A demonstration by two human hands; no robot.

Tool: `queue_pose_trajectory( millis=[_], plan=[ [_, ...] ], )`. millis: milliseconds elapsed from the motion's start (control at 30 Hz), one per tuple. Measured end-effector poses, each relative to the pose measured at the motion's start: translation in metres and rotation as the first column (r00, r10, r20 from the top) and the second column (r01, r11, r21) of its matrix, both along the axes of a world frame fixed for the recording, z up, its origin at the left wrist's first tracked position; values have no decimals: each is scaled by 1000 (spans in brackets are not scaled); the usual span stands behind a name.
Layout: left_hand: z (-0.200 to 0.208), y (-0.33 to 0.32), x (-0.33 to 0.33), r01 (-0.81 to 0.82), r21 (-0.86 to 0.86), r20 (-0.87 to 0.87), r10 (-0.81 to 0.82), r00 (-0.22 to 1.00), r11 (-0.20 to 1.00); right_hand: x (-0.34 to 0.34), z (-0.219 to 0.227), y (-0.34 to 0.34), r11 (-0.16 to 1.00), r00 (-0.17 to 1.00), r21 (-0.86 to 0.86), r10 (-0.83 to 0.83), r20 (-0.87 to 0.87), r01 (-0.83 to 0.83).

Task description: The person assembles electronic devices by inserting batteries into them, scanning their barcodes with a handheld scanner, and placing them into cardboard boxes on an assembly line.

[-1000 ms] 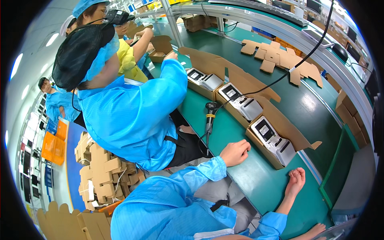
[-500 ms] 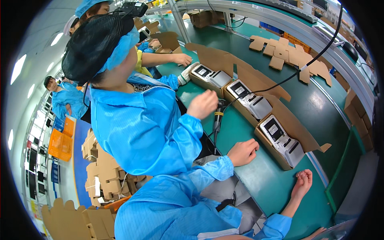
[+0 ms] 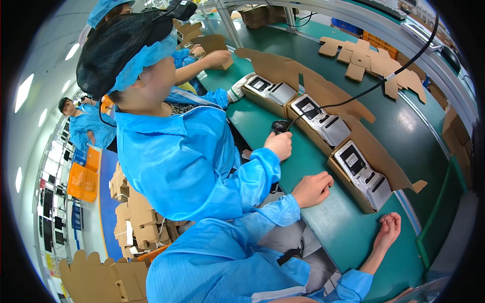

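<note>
My left hand (image 3: 312,190) rests on the green tabletop with its fingers loosely curled and nothing in them. It lies beside the nearest of three open cardboard boxes (image 3: 348,186). Near the other end of that box is my right hand (image 3: 388,231), its fingers bent in toward the palm and nothing held. In this box sits a white and grey device (image 3: 362,169) with a black panel and a pale label. Similar devices lie in the middle box (image 3: 309,133) and the far box (image 3: 267,103).
To my left a co-worker's hand (image 3: 279,145) grips a black handheld scanner (image 3: 280,127), its cable (image 3: 348,107) crossing above the boxes. Their gloved hand (image 3: 239,89) touches the far box. Flattened cardboard (image 3: 371,61) lies across the table. A metal frame (image 3: 353,22) runs overhead.
The co-worker's bare hand has closed on the scanner, now raised at the middle box. Farther off, another person's arm has moved. My hands keep their places; the view has shifted slightly.
</note>
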State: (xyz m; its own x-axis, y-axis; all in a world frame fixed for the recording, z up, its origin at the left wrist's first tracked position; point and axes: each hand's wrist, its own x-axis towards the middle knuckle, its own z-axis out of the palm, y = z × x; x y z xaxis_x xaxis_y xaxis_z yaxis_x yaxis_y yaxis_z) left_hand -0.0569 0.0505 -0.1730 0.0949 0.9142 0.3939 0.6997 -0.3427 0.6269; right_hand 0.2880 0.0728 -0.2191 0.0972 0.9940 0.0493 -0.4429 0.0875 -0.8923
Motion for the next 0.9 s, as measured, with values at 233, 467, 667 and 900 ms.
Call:
queue_pose_trajectory(
  millis=[233,467,667,900],
  plan=[
    [1,1,3,5,3,-16,-5,1000,1000,2,-3,-1,1000,998,14,-5,61,5],
    [8,1,2,-5,-23,-19,5,1000,1000,1,-6,-1,1000,997,-10,-4,75,4],
    [6,-1,4,13,-36,-93,-16,996,999,-7,-3,-5,999,992,-26,-32,126,36],
    [6,7,10,28,45,-160,-21,987,999,9,-10,-8,994,977,-40,-93,190,102]
  ],
)
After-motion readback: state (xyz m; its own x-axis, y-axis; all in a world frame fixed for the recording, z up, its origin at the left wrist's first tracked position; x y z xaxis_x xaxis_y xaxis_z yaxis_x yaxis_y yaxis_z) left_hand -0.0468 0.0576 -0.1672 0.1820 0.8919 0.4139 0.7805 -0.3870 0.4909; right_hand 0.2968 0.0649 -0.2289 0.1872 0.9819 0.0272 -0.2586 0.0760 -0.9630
